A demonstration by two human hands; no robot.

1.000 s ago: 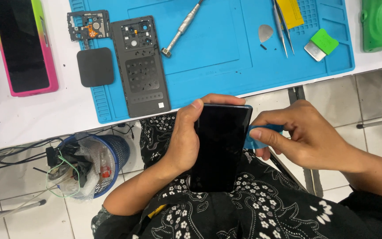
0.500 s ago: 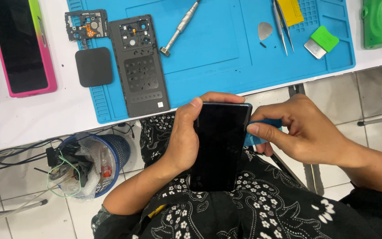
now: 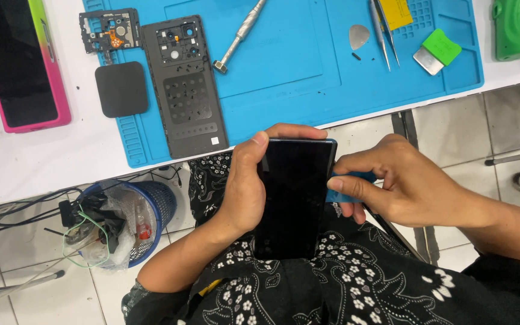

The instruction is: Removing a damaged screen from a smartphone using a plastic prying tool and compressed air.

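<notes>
Pink-edged phone [image 3: 19,66] lay at the tabletop's left edge, grey back cover [image 3: 186,84] on the blue mat [image 3: 284,78], left hand [image 3: 245,186] gripped the dark phone [image 3: 293,198] over the lap below the tabletop's near edge, right hand [image 3: 401,183] pinched a blue pick [image 3: 347,186] against its right side.
</notes>
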